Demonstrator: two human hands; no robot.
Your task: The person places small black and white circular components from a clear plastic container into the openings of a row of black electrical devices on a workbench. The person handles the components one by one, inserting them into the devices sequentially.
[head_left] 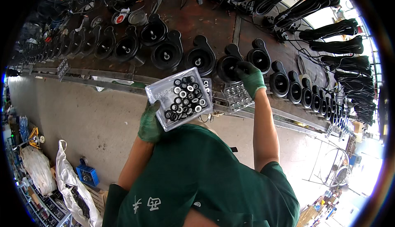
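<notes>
My left hand, in a green glove, grips the near left edge of a clear plastic tray, its thumb over the rim. Inside lie several small black and white ring-shaped parts, heaped toward the right side. My right hand, gloved too, reaches over a round black housing on the bench. Its dark fingertips are bent together at the housing's opening; whatever they hold is hidden. To the left stands another black housing with a pale metal shaft in its centre.
More black housings stand along the bench in a long curved row. A compartmented clear tray of small metal parts sits at the front edge. Bundled black cables lie behind. A blue crate and white sacks are on the floor.
</notes>
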